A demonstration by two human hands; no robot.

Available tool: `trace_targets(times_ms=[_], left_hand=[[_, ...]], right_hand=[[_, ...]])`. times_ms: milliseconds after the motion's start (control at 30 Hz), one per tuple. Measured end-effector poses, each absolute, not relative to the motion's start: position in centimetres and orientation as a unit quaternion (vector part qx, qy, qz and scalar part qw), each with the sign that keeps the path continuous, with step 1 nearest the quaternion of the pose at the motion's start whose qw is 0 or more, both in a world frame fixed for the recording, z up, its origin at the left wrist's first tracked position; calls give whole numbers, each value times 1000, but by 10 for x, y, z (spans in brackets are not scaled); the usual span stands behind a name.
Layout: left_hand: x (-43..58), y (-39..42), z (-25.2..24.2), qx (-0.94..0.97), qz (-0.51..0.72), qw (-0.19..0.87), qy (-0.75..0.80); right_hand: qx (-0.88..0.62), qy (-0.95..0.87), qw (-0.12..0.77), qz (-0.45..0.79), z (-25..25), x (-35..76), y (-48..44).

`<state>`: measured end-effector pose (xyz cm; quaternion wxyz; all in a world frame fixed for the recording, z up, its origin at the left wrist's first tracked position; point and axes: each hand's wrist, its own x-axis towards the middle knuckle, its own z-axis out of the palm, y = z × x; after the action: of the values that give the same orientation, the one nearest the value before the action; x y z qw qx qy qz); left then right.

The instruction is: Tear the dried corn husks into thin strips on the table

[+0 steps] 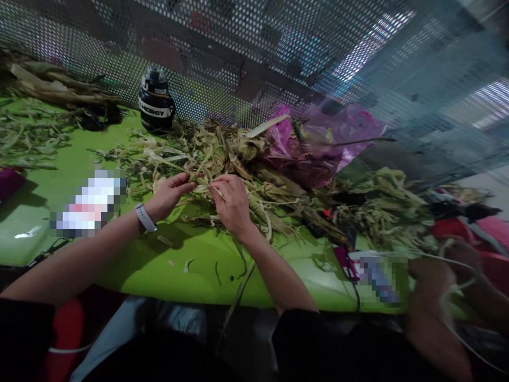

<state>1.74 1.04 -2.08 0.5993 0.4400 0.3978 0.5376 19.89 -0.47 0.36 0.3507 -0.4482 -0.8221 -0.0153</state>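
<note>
A pile of dry, yellow-green plant stalks and leaves point(222, 154) lies ahead of me on a bright green table point(159, 270). At its near edge my left hand point(170, 193), with a white wristband point(146, 218), has thumb and index finger pinched on a wilted plant stalk. Close by on the right, my right hand point(231, 204) has its fingers bent and closed on the same tangle of stalk; its fingertips are partly hidden. Loose strips hang below my right hand, and a long one drops over the table edge. The exact kind of plant is unclear.
A black bottle point(156, 101) stands at the back before a perforated metal panel point(238, 69). A pink plastic bag point(326, 143) lies behind the pile. Left is a pixelated phone-like object point(89, 204). At right, a co-worker's hand point(431, 276) is near another plant heap point(385, 207).
</note>
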Motion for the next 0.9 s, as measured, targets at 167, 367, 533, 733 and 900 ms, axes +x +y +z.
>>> trace_targets(times_ms=[167,367,533,733,900], left_hand=[[20,4,-17,482,470,663,327],[20,2,-15,436,488,686,319],[21,0,-16,483,481,644,347],[23,1,-18,503,499,605,364],[21,3,-17,486,521,593,375]], right_hand=[[-531,-785,314,60,-4,202,4],[-549,-771,310,92,-7,198,2],[-547,-769,314,104,-6,197,-1],[-548,-759,330,127,-8,197,1],[-544,-739,356,180,-10,198,3]])
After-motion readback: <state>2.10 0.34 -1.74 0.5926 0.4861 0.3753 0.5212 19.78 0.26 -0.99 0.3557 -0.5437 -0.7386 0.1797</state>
